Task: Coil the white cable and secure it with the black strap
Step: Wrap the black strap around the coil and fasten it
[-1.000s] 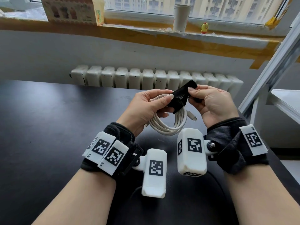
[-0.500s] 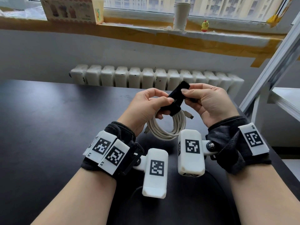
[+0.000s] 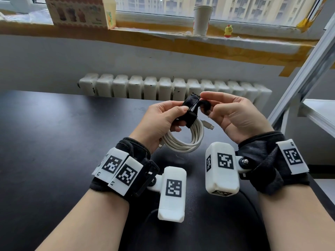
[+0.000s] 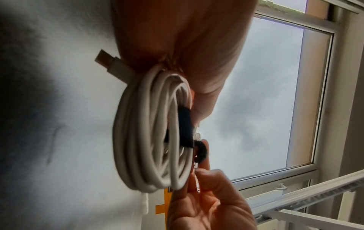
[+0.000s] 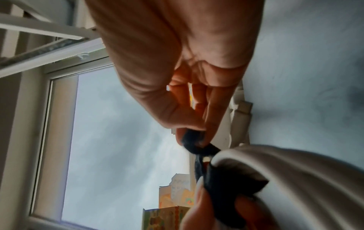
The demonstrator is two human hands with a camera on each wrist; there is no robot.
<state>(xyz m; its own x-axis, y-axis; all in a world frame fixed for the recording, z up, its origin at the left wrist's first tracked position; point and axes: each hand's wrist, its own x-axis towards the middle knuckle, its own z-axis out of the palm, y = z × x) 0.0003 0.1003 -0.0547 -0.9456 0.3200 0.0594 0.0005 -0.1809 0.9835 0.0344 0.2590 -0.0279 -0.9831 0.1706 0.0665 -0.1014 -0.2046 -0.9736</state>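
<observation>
Since 0.5 s ago: both hands sit slightly higher off the desk, and the strap's free end is pulled further up and right, now looped under the right fingertips.

Left hand: fingers curled round the white cable, thumb pinning the black strap against the top of the coil. Coil hangs below and right of the left palm, several loops, held in the air above the desk. One plug sticks out low by the left wrist, the other pokes right toward the right palm. Left wrist view: the strap crosses the loops just past the left thumb.

Strap wraps the coil's top, between the two hands.

Right hand: thumb and forefinger pinch the strap's loose end just right of the left thumb tip; other fingers half curled. Right wrist view shows the same pinch.
</observation>
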